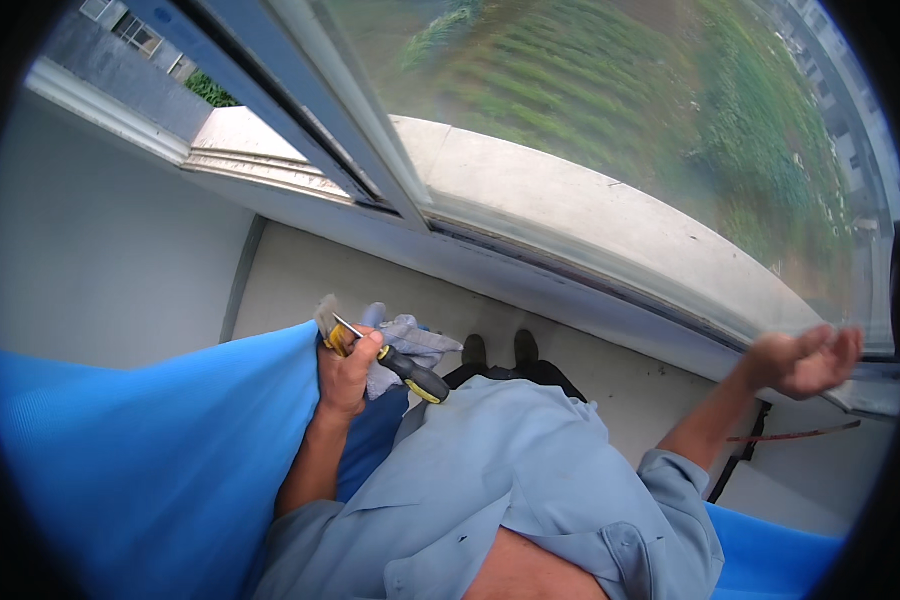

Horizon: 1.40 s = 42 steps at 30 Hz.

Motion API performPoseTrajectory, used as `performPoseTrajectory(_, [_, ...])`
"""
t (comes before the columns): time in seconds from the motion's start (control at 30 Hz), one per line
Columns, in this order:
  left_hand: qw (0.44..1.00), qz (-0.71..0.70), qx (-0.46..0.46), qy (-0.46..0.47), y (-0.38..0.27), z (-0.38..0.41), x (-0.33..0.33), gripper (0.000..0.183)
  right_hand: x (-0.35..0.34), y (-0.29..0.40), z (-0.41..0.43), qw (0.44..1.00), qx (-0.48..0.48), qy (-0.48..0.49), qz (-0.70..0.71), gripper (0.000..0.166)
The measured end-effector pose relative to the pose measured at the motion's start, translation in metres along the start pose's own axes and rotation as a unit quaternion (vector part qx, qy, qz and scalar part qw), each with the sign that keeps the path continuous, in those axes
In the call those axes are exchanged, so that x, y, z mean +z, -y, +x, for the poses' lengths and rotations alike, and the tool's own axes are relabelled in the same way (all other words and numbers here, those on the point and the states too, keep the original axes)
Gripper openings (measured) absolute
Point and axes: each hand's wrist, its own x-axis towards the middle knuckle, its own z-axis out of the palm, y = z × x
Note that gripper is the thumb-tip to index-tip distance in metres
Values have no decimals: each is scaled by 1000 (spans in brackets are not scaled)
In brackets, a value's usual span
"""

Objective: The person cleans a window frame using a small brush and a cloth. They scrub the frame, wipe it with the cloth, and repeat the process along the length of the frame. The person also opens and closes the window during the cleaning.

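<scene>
In my left hand (347, 367) I grip several things at once. One is a screwdriver (414, 374) with a black and yellow handle, its shaft pointing up and left. Beside it a yellow-handled brush (326, 309) with pale bristles sticks out past my fingers; its exact kind is hard to tell. A grey cloth or glove (412, 337) hangs from the same hand. My right hand (810, 364) is raised near the window's right end, palm up, fingers loosely curled and apart, nothing in it. It looks slightly blurred.
A sliding window frame (412, 214) and its sill track run across in front of me, with a pale outer ledge (570, 176) beyond. Blue sheeting (172, 420) spreads at my left. A thin reddish strip (795, 435) juts out below my right hand. My shoes (526, 347) stand on the floor near the wall.
</scene>
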Motion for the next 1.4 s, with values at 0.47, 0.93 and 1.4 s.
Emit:
performPoseTrajectory(0.47, [993,11,35,-112,54,-4,-23,12,196,225,-188,745,-444,475,149,26])
performPoseTrajectory(0.93, [996,31,2,-85,62,1,-39,13,155,164,-182,756,-399,510,101,32])
performPoseTrajectory(1.4, [999,-11,1,-31,24,-3,-10,13,47,67,-117,810,-287,511,7,7])
